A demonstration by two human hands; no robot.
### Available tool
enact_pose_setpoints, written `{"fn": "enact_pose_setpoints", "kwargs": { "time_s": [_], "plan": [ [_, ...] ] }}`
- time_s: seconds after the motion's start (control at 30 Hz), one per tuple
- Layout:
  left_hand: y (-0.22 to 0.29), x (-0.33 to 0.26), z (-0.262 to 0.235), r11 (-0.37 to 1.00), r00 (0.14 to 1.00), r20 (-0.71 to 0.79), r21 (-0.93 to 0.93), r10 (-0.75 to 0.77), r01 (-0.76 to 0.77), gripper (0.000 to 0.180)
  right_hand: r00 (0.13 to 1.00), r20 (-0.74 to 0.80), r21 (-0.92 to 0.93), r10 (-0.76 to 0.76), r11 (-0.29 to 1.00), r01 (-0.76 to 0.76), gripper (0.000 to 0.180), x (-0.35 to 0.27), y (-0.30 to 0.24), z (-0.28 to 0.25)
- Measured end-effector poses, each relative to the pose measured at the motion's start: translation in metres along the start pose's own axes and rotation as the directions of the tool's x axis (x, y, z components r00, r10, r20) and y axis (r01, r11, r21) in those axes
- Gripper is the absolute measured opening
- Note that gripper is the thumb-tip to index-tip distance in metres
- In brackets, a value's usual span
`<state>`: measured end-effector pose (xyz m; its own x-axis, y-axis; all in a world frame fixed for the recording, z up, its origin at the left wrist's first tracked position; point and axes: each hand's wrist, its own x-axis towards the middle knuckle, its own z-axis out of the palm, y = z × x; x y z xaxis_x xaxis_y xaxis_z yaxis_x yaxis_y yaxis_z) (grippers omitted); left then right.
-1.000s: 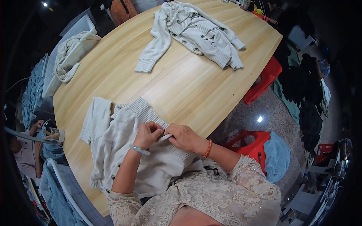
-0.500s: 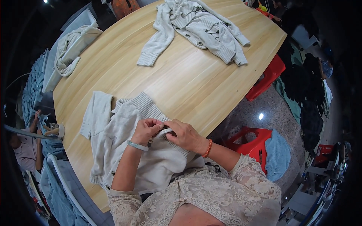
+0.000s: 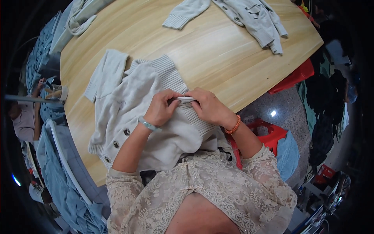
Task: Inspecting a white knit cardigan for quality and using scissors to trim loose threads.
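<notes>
A cream knit cardigan (image 3: 142, 87) lies rumpled across the near edge of the table and onto my lap, with dark buttons down its front and a wide ribbed band at the upper right. My left hand (image 3: 160, 106) pinches a folded strip of its knit edge between thumb and fingers. My right hand (image 3: 210, 108) grips the other end of the same strip, thumb below and fingers on top. Between the two hands the strip is drawn straight, just above the ribbed band. Whether anything small is hidden under the fingers, I cannot tell.
Another cream cardigan (image 3: 253, 21) lies at the far side of the wooden table (image 3: 148, 43). To the right, a red stool (image 3: 272, 136) carries a blue knit piece (image 3: 287, 154). Blue knitwear (image 3: 62, 183) fills a white-rimmed bin on the left, where a person (image 3: 25, 123) sits.
The view has shifted, so the table and the far cardigan appear higher. My hands have turned and spread slightly; the knit strip between them is now straighter and lies level.
</notes>
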<state>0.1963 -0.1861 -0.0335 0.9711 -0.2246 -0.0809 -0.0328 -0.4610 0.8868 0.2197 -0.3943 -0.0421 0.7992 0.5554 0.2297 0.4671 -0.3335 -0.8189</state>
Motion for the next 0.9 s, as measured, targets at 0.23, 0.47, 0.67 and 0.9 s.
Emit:
{"fn": "enact_pose_setpoints", "kwargs": {
  "time_s": [0.23, 0.47, 0.67, 0.9],
  "plan": [
    [-0.007, -0.002, 0.000, 0.998, 0.998, 0.047, -0.042, -0.049, 0.050, 0.016, 0.999, 0.043, 0.017, 0.029, 0.999, -0.030, 0.024, 0.000, 0.008, 0.001],
    [-0.015, 0.001, -0.005, 0.969, 0.987, 0.135, -0.218, -0.091, 0.119, 0.015, 0.943, 0.271, 0.331, 0.192, 0.902, -0.278, 0.021, 0.002, 0.017, -0.006],
    [-0.014, -0.005, -0.004, 0.961, 0.996, 0.060, -0.263, -0.071, 0.084, 0.016, 0.908, 0.234, 0.326, 0.347, 0.852, -0.410, 0.020, 0.011, 0.003, -0.007],
    [0.004, -0.100, -0.032, 0.844, 0.942, -0.306, 0.534, 0.140, 0.048, 0.055, 0.926, -0.192, 0.150, 0.325, 0.942, -0.299, 0.021, 0.006, 0.022, -0.003]
  ]
}}
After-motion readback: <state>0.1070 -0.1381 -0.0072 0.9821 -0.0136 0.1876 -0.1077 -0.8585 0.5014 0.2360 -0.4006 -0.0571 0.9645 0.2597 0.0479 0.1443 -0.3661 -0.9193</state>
